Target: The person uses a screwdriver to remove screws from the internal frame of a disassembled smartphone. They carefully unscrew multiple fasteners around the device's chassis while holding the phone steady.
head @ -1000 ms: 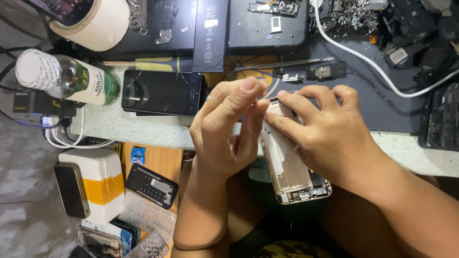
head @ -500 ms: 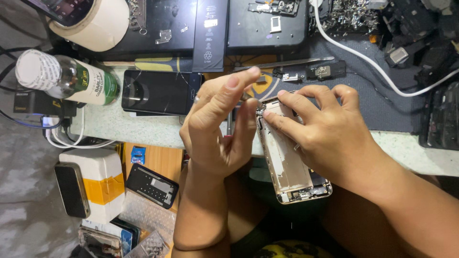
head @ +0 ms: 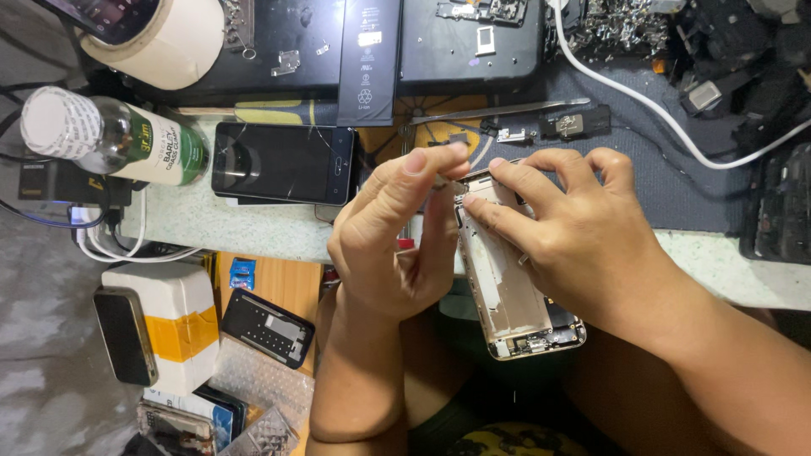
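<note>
- I look down on a crowded repair bench (head: 253,228) with a pale speckled edge and a dark mat further back.
- The opened phone chassis (head: 507,279), gold-rimmed with its back bared, hangs over the bench edge above my lap.
- My right hand (head: 574,236) clamps the chassis from above, fingers spread across its upper end.
- My left hand (head: 397,228) is closed in a pinch at the chassis's top left corner; a thin tool seems to sit in it, though I cannot tell for sure.
- I judge the chassis light, stiff, thin-walled and easily bent or scratched, so the long side rails are the safest hold.
- Left of the chassis lies a dark phone with a cracked screen (head: 283,162), further left a bottle (head: 118,139).
- Beyond the chassis lie metal tweezers (head: 498,111) and loose small parts (head: 566,125), crowding it.
</note>
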